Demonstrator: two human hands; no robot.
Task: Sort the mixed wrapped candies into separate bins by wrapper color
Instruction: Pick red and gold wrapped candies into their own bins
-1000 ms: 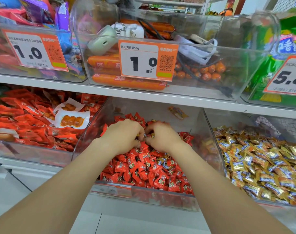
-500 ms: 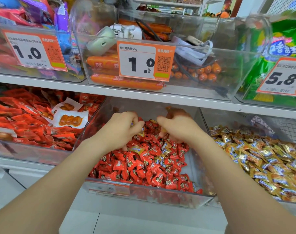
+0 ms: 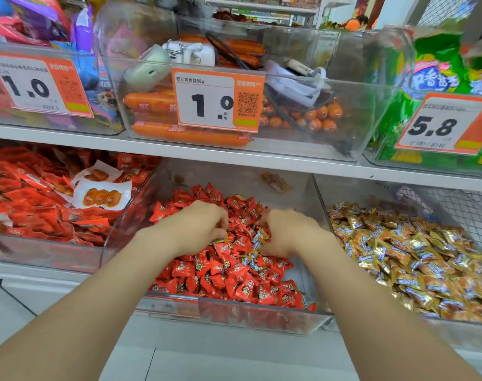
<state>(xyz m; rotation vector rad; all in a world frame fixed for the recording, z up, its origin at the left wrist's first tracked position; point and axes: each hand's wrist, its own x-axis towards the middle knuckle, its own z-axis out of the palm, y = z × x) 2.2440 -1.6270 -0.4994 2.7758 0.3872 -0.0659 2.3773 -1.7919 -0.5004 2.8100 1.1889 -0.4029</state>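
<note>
Gold candies [image 3: 257, 237], likely light and slippery, among reds [image 3: 234, 281]: pinch a wrapper end. Left hand [image 3: 198, 228] at 9 o'clock of them, right hand [image 3: 289, 232] at 3, fingers curled; grip hidden.

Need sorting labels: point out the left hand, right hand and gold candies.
left hand [image 3: 201, 228], head view, back of hand.
right hand [image 3: 290, 232], head view, back of hand.
gold candies [image 3: 415, 259], head view, pile's middle.

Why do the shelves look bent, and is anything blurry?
Head view: the wide lens bows the white shelf edge; head view again, the right hand and the left orange-and-white price tag are smeared, the centre orange-and-white price tag reads sharp.
</note>
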